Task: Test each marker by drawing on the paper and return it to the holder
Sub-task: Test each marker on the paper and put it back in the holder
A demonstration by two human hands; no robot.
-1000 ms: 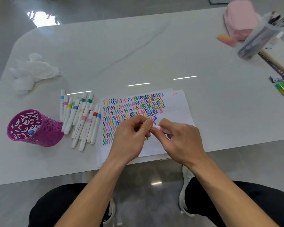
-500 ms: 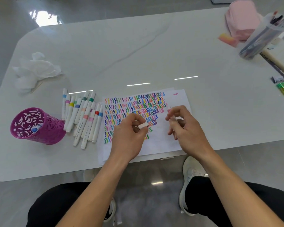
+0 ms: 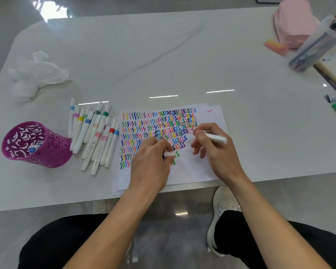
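On the near edge of the white bench (image 3: pixel 163 55), a sheet of paper (image 3: pixel 200 167) carries rows of coloured squiggles. The right grip (image 3: pixel 215 150) is curled round a white marker (image 3: pixel 216 138), whose pink tip sits at the right end of the squiggle rows; whether it touches the sheet cannot be told. The left grip (image 3: pixel 151 162) rests on the paper and pinches a white cap (image 3: pixel 170 153) between thumb and fingers. Left of the paper lies a row of capped markers (image 3: pixel 93 136) side by side, and just beyond them stands the purple cut-out holder (image 3: pixel 54 152), tilted toward the camera, with one blue-ended marker (image 3: pixel 32 149) inside. At the far right corner a clear tub (image 3: pixel 316 47) leans over, holding dark pens, beside a pink pouch (image 3: pixel 295 24). A crumpled tissue (image 3: pixel 37 72) lies at the far left.
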